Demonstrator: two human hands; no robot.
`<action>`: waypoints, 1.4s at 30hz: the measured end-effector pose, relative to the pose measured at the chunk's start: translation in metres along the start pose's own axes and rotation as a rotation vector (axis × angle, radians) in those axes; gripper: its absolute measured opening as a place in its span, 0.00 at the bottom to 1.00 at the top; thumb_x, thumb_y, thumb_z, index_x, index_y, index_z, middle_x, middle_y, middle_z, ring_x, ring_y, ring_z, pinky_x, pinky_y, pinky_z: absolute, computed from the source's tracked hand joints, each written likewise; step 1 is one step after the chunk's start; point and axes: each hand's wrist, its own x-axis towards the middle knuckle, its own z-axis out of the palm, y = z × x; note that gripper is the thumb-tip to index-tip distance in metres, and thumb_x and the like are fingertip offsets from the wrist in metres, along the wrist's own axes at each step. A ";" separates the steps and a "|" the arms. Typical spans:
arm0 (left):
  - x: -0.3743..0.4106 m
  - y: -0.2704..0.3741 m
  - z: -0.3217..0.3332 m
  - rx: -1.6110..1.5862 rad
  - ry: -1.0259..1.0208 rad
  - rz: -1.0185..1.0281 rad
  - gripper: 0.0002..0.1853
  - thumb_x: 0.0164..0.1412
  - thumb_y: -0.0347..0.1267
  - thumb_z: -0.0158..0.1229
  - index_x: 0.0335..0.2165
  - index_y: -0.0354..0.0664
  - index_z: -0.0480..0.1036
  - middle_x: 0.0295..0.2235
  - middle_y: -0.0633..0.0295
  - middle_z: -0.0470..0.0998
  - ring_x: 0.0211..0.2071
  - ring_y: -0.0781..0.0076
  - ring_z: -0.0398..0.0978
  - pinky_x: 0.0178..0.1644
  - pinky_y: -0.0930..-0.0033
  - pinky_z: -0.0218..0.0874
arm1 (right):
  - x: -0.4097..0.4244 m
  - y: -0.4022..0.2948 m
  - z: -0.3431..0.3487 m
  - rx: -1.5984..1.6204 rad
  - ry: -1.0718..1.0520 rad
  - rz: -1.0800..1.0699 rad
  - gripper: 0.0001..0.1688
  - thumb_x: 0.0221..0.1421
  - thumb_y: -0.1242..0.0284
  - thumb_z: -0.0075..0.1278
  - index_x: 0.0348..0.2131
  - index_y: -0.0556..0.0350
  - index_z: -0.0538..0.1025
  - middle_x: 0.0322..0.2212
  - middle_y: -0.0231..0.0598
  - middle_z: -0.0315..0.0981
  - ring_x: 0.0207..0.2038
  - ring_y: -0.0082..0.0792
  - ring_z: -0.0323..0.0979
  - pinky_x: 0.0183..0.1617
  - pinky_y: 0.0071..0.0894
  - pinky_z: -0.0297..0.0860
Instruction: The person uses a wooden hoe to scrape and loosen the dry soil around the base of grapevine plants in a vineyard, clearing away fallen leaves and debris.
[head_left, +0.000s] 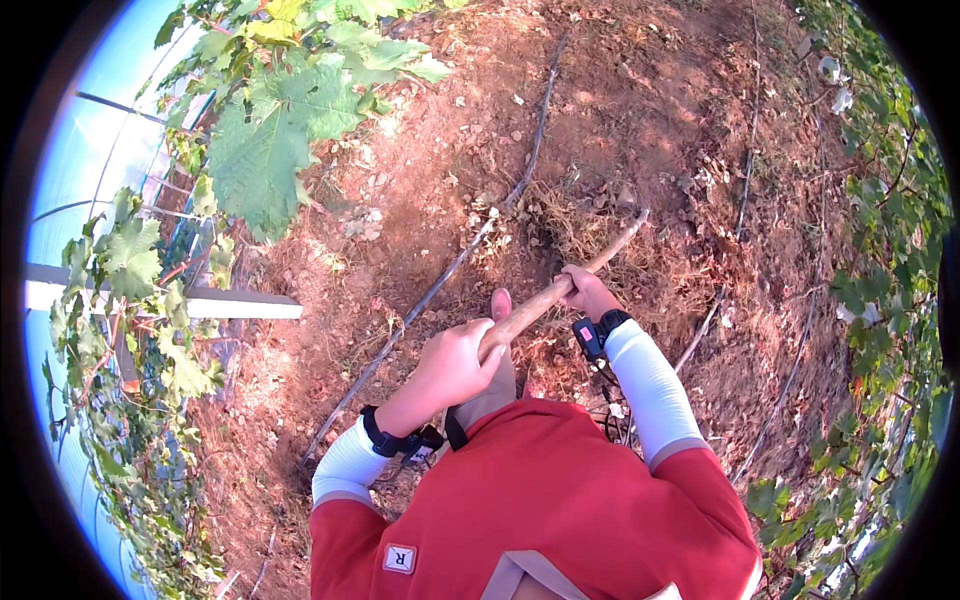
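A long wooden handle (536, 306) slants in front of my body, rising from lower left to upper right. My left hand (459, 361) is wrapped around its near end, by my left thigh. Farther along, my right hand (583, 291) grips the shaft from the right side. The far end reaches down to a clump of dry weeds (574, 225) on reddish soil. I cannot make out clearly whether a tool head sits at that end. Both wrists carry black straps with small devices.
A dark drip hose (442, 283) crosses the soil diagonally, left of the handle. Another thin hose (744, 191) runs on the right. Leafy grapevines (262, 142) and a white beam (240, 306) stand left; more vines (885, 300) line the right. My shoe (501, 303) is beneath the handle.
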 end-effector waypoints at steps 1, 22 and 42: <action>-0.001 -0.001 -0.005 -0.010 0.036 -0.011 0.18 0.46 0.34 0.56 0.37 0.35 0.69 0.23 0.46 0.73 0.26 0.49 0.73 0.29 0.58 0.65 | -0.006 -0.036 0.037 0.240 0.137 0.326 0.08 0.47 0.75 0.47 0.30 0.60 0.67 0.24 0.41 0.70 0.29 0.38 0.70 0.35 0.36 0.68; 0.169 -0.041 -0.128 -0.342 0.182 0.260 0.07 0.44 0.23 0.46 0.25 0.33 0.70 0.29 0.51 0.75 0.31 0.60 0.74 0.36 0.67 0.65 | 0.131 -0.141 0.001 0.306 0.419 0.725 0.07 0.50 0.73 0.45 0.30 0.58 0.66 0.28 0.40 0.67 0.29 0.40 0.69 0.30 0.42 0.71; 0.192 -0.042 -0.145 -0.345 0.143 0.377 0.09 0.40 0.21 0.48 0.27 0.34 0.68 0.30 0.52 0.74 0.27 0.58 0.74 0.30 0.68 0.65 | 0.152 -0.100 -0.064 -0.515 -0.027 0.058 0.05 0.43 0.80 0.47 0.25 0.58 0.66 0.20 0.38 0.65 0.22 0.35 0.68 0.23 0.35 0.69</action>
